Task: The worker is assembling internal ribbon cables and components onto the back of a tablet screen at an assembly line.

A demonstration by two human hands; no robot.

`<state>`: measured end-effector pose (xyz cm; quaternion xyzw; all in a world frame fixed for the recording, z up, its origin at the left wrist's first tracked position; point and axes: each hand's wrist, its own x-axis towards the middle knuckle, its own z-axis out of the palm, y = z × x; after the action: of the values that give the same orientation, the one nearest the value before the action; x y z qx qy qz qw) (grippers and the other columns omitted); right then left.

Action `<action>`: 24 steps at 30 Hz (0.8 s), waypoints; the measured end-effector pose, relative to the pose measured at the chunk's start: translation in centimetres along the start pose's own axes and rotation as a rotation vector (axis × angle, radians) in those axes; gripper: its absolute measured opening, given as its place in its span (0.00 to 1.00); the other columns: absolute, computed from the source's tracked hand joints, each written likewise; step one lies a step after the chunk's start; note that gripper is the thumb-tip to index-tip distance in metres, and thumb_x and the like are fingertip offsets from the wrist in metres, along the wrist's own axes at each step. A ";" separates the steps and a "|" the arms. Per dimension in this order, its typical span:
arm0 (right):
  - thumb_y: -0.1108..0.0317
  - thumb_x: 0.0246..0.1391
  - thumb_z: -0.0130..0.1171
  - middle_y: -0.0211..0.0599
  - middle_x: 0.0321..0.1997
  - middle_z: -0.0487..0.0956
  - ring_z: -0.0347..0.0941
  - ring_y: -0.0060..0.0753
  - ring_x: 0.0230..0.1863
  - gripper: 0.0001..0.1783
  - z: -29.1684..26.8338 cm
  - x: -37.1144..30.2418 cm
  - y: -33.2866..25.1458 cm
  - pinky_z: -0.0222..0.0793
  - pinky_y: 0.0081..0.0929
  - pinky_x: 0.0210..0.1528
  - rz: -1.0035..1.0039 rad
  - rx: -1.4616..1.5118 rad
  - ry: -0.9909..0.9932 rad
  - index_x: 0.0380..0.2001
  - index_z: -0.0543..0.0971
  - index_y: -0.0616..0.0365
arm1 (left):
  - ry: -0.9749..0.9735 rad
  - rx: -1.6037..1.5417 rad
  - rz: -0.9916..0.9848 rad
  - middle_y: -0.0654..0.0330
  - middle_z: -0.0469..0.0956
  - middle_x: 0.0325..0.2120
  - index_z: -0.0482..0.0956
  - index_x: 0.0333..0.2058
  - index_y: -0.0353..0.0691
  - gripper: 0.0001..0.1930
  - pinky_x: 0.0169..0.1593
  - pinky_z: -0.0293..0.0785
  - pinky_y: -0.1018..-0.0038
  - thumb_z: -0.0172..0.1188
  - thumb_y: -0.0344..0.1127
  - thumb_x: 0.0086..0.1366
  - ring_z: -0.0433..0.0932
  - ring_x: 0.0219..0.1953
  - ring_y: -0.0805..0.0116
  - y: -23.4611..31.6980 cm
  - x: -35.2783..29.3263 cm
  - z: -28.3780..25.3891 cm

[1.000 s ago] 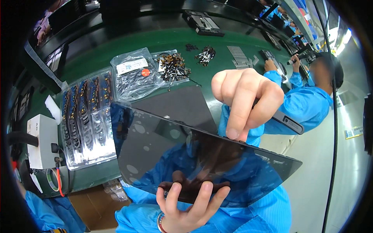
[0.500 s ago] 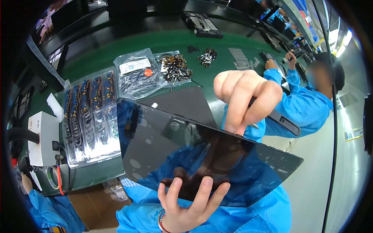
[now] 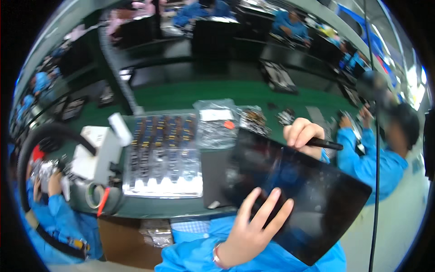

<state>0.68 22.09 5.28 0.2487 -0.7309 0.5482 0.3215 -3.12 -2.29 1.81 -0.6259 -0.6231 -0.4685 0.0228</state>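
A black, glossy flat panel like a tablet screen (image 3: pixel 312 195) is held up, tilted, in front of me. My left hand (image 3: pixel 253 231), with a bracelet at the wrist, grips its lower left edge. Three fingers rest apart on the dark face and the thumb is hidden behind. At the panel's upper edge is my right hand (image 3: pixel 304 133), its fingers curled round a slim black tool (image 3: pixel 324 144) that sticks out to the right. Whether those fingertips also pinch the edge is blurred.
A clear tray (image 3: pixel 163 181) of small circuit parts lies on the green table (image 3: pixel 172 95). Beside it are a bagged bundle (image 3: pixel 216 129), loose parts (image 3: pixel 253 119) and a dark mat (image 3: pixel 213 174). A white box (image 3: pixel 95 149) stands left. Co-workers (image 3: pixel 371 149) sit on both sides.
The view has swung, so the table now appears further left and lower. The panel has turned, showing more of its face. My left hand still holds it; the right keeps the black tool.
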 end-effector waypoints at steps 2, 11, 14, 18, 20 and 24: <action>0.82 0.41 0.59 0.41 0.30 0.75 0.70 0.28 0.31 0.05 -0.4 -0.1 -1.5 0.66 0.21 0.33 0.164 -0.222 0.139 0.25 0.77 0.63 | 0.007 -0.335 -0.021 0.49 0.60 0.54 0.65 0.52 0.35 0.31 0.57 0.60 0.61 0.50 0.17 0.44 0.61 0.55 0.48 -0.7 1.5 0.2; 0.79 0.40 0.62 0.35 0.29 0.76 0.74 0.27 0.32 0.09 6.0 4.7 1.1 0.70 0.19 0.30 0.445 -0.592 -0.010 0.29 0.79 0.60 | 0.201 -0.744 -0.641 0.69 0.59 0.11 0.67 0.18 0.39 0.14 0.20 0.56 0.77 0.50 0.37 0.61 0.60 0.16 0.79 -2.9 -4.6 4.0; 0.78 0.39 0.62 0.36 0.27 0.76 0.73 0.30 0.32 0.09 6.4 5.3 1.6 0.69 0.21 0.31 0.394 -0.625 -0.053 0.28 0.79 0.61 | 0.060 -0.698 -0.685 0.67 0.59 0.12 0.67 0.18 0.39 0.15 0.21 0.57 0.76 0.48 0.38 0.62 0.60 0.16 0.78 -3.3 -5.1 3.3; 0.77 0.39 0.61 0.40 0.26 0.76 0.74 0.35 0.32 0.09 6.3 4.4 3.3 0.69 0.25 0.33 0.554 -0.721 -0.156 0.29 0.78 0.63 | 0.361 -1.506 -0.976 0.67 0.68 0.20 0.71 0.24 0.38 0.08 0.31 0.64 0.75 0.46 0.30 0.62 0.68 0.26 0.73 -4.5 -7.9 7.5; 0.74 0.40 0.58 0.42 0.28 0.76 0.74 0.41 0.32 0.08 5.3 3.0 4.9 0.70 0.28 0.34 0.672 -0.871 -0.302 0.29 0.77 0.63 | 0.545 -1.681 -0.997 0.63 0.70 0.27 0.71 0.31 0.36 0.05 0.37 0.66 0.71 0.46 0.28 0.60 0.70 0.33 0.69 -3.3 -3.8 6.8; 0.70 0.40 0.57 0.41 0.32 0.76 0.73 0.44 0.36 0.11 2.9 -2.1 5.5 0.69 0.33 0.38 0.771 -0.866 -0.394 0.32 0.79 0.57 | 0.663 -1.983 -0.875 0.54 0.69 0.45 0.66 0.47 0.33 0.17 0.53 0.63 0.60 0.46 0.23 0.57 0.68 0.50 0.57 -3.9 -4.2 9.9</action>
<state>-2.43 20.86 -0.41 -0.0903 -0.9704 0.2217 0.0306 0.19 1.47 -8.43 0.0589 -0.1057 -0.8660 -0.4851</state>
